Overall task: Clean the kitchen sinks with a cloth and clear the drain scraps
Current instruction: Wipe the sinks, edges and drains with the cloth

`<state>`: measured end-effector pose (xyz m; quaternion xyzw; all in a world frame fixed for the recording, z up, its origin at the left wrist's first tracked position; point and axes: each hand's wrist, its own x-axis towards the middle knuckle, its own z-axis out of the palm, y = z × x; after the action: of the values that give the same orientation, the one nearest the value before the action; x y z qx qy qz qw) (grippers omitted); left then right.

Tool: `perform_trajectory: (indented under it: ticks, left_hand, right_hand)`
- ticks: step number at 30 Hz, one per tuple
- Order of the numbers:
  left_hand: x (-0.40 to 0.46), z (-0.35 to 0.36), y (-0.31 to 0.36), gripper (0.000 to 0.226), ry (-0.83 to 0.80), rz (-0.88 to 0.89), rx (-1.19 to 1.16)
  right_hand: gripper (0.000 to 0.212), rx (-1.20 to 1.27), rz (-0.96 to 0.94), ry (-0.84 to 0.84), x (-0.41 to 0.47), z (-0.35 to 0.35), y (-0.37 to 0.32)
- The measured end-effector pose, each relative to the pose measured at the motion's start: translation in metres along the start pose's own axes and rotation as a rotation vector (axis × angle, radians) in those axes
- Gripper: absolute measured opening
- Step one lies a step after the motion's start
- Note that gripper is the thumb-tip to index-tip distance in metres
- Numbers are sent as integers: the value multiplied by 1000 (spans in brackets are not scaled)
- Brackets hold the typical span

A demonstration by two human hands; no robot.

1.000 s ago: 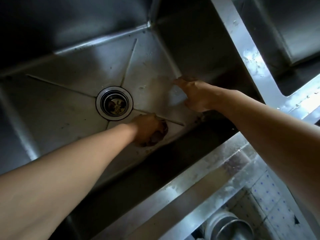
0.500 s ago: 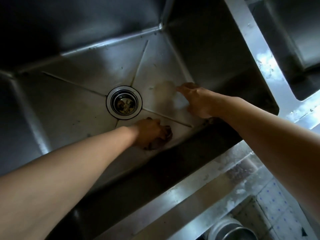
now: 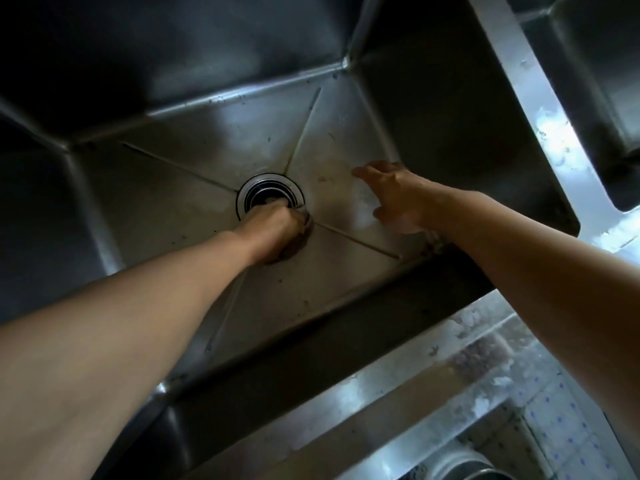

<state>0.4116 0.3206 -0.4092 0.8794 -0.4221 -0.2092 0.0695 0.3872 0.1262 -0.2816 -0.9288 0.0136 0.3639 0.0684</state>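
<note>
At the drain: left hand (image 3: 277, 233) grips a dark cloth (image 3: 298, 245) against the drain (image 3: 268, 195) rim.
Right hand (image 3: 394, 199): fingers spread wide, holding nothing, over the sink (image 3: 173, 188) floor.

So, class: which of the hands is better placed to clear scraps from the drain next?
Left hand: it grips the cloth at the drain. Right hand hangs open, aside.

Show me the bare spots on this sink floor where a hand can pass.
Free: the sink floor left of the drain, and the back patch toward the far wall. Crowded: the drain's near edge, where the left hand grips a cloth, and the right side under the right hand.
</note>
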Motion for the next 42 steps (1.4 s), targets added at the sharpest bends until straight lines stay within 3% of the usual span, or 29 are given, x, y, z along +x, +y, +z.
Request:
perform_trajectory:
  ticks: [2,5,8,12,17,22,28,37,40,42]
  left_hand:
    - [-7,4,1,26,-23,4,-30]
    - [-20,-3,20,38,-167,314,22]
    - [-29,-3,47,39,-325,413,105]
    - [-44,21,52,26,-264,489,-76]
    - [-39,23,42,34,-283,481,-60]
    - [-24,11,9,43,-369,347,23]
    - [-11,-3,-19,48,-159,248,-43]
    - [-23,-8,-29,33,97,52,-143]
    - [-45,-12,-31,41,37,146,-105]
    - [-60,-12,-21,34,-67,96,-192]
  right_hand:
    - [80,8,-13,2,-5,0,-3]
    - [79,6,-55,-6,-13,-1,-6]
    - [79,15,-77,-12,-17,1,-7]
    - [78,26,-81,-30,-16,5,-7]
    - [81,10,-54,-28,-3,7,-6]
    - [79,-18,-51,-23,11,4,-9]
    - [75,-26,-82,-41,21,2,-14]
    - [77,-12,-94,4,15,-7,-13]
    - [76,-22,-101,3,11,-10,-15]
    - [76,-32,-117,-4,11,-12,-19]
